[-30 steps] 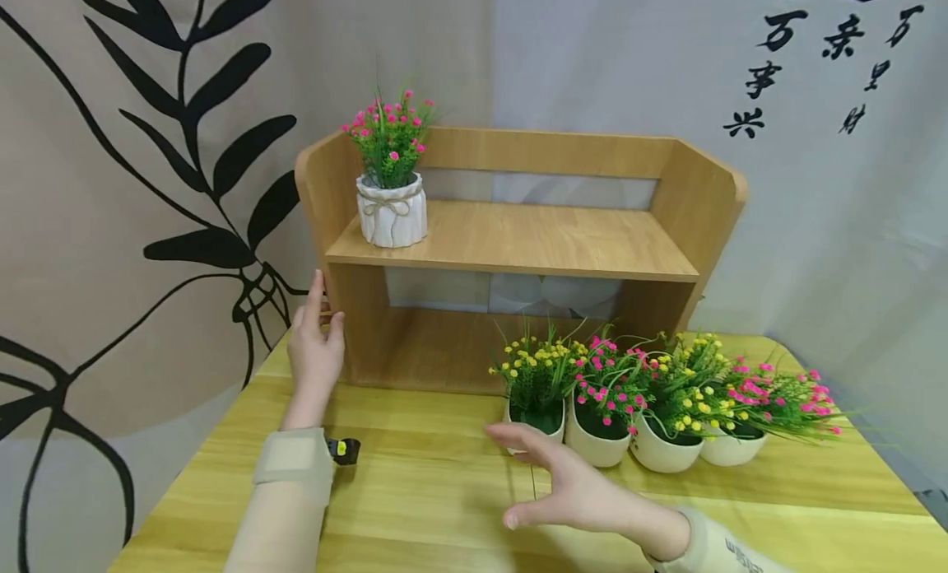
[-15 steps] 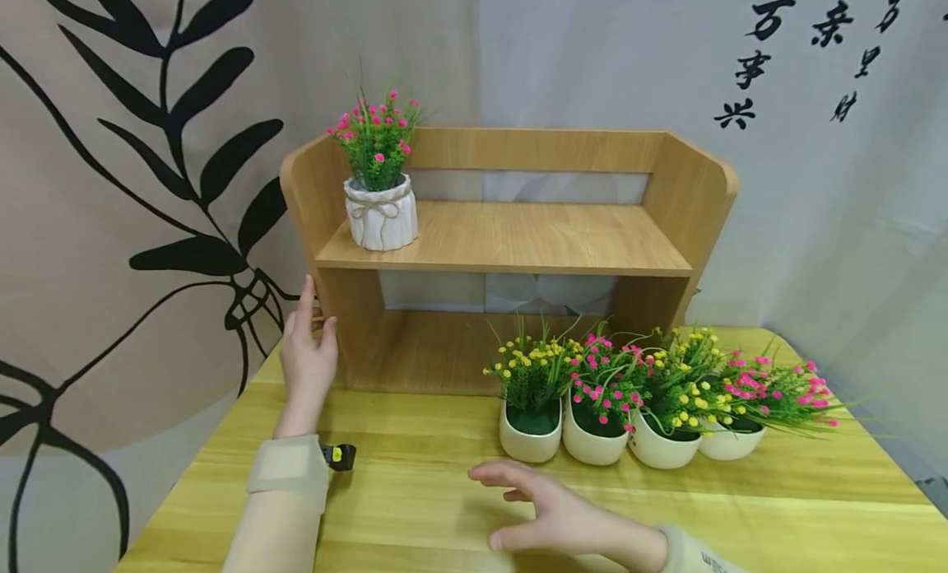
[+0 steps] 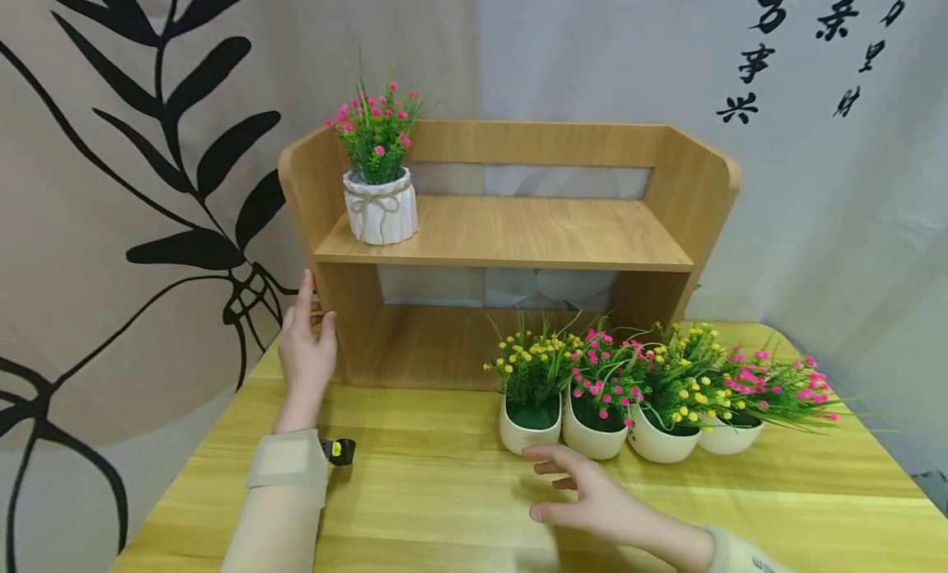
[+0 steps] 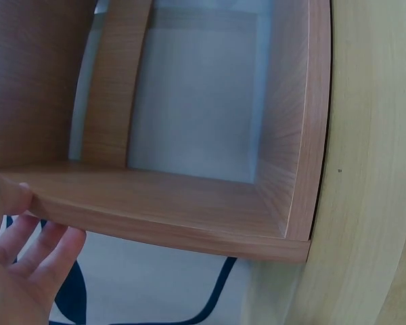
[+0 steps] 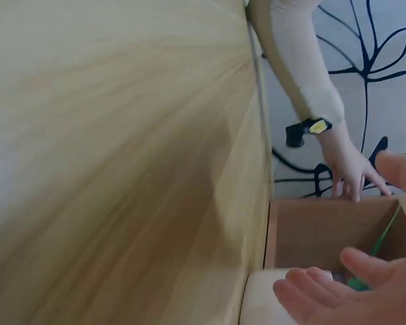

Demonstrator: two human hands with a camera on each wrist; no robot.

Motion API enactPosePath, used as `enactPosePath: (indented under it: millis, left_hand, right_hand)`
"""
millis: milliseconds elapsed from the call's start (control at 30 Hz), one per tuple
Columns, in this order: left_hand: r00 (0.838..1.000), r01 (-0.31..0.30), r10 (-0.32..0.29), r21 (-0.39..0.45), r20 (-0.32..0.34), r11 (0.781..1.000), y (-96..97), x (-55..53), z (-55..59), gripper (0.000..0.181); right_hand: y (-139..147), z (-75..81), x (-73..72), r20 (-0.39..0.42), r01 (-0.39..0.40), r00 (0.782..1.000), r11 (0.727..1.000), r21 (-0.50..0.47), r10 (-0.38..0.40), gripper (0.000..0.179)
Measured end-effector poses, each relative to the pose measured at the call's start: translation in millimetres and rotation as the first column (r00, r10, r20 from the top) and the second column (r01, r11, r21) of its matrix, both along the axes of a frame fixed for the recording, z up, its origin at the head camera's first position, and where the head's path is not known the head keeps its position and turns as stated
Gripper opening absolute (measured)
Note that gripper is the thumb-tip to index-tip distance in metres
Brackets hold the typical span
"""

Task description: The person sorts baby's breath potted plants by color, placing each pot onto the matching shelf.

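At the left end of the shelf (image 3: 548, 231), the left hand (image 3: 307, 355) rests against the upright side, its fingers on the outer face and its thumb set apart by the front edge. The shelf stands towards the back of the table (image 3: 415, 495). In front of its right half, four cream pots form a row: the leftmost pot (image 3: 530, 435) with yellow flowers, the second pot (image 3: 595, 439) with pink, the third pot (image 3: 664, 448) with yellow and the fourth pot (image 3: 730, 439) with pink, its stems leaning right. The right hand (image 3: 592, 495) hovers over the table before them, thumb and fingers spread apart, fingertips near the leftmost pot; whether they touch it I cannot tell. On the upper board, near the left side, a white pot (image 3: 381, 215) tied with a string bow (image 3: 381, 202) stands upright, full of pink flowers. A black device (image 3: 339, 451) sits at the left wrist. Behind everything hangs a pale curtain (image 3: 592, 54), printed with black leaves (image 3: 196, 249) and, on the right, black characters (image 3: 755, 62).
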State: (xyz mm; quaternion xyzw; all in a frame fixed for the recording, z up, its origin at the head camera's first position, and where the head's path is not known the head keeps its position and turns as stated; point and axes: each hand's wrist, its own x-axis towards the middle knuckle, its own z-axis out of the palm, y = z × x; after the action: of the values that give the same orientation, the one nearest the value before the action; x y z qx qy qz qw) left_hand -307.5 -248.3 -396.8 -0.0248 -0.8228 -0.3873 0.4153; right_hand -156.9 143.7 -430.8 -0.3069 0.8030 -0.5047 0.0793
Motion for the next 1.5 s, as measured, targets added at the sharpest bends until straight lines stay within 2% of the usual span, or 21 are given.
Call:
enactPosePath:
  millis: [167, 267, 400, 567, 800, 967, 1133, 1300, 1500]
  left_hand:
    - [1.0, 0.01, -0.01, -0.005, 0.005, 1.0, 0.1, -0.5, 2.1, 0.075]
    - [1.0, 0.007, -0.007, -0.009, -0.002, 1.0, -0.4, -0.1, 3.6, 0.074]
    - [1.0, 0.005, -0.005, 0.003, 0.0, 1.0, -1.9, 0.2, 3.6, 0.074]
    - [1.0, 0.007, -0.008, 0.024, 0.014, 1.0, -3.2, 2.0, -1.5, 0.073]
    - [1.0, -0.003, 0.003, 0.02, -0.012, 1.0, -4.2, 3.0, -5.5, 0.072]
    - [1.0, -0.002, 0.002, 0.019, -0.016, 1.0, -4.2, 2.3, -3.7, 0.073]
    - [1.0, 0.005, -0.005, 0.012, -0.007, 1.0, -1.5, 1.5, -2.2, 0.074]
    - [1.0, 0.006, -0.006, 0.007, -0.009, 1.0, -0.1, 0.3, -1.2, 0.074]
    - [1.0, -0.011, 0.011, 0.001, -0.023, 1.0, 0.0, -0.7, -2.3, 0.073]
  right_hand:
    - [15, 3.2, 1.5, 0.057, 0.103, 0.993, 0.995, -0.01, -0.102, 0.071]
    - [18, 5.8, 0.3, 0.087, 0.13, 0.988, 0.991, -0.023, -0.127, 0.081]
    - [14, 6.9, -3.5, 0.114, 0.15, 0.983, 0.988, -0.025, -0.146, 0.09]
    - [3, 3.5, -9.8, 0.173, 0.222, 0.96, 0.975, 0.001, -0.219, 0.096]
    - [-17, -5.1, -23.3, 0.151, 0.336, 0.929, 0.941, 0.035, -0.337, 0.108]
    - [-32, -12.5, -40.6, 0.143, 0.38, 0.917, 0.925, -0.025, -0.373, 0.113]
    - [-44, -20.3, -54.4, 0.102, 0.462, 0.883, 0.887, -0.019, -0.458, 0.115]
    - [-54, -24.7, -64.6, 0.111, 0.509, 0.857, 0.86, -0.026, -0.504, 0.114]
    - [-62, -26.1, -76.3, 0.109, 0.512, 0.855, 0.858, -0.032, -0.507, 0.102]
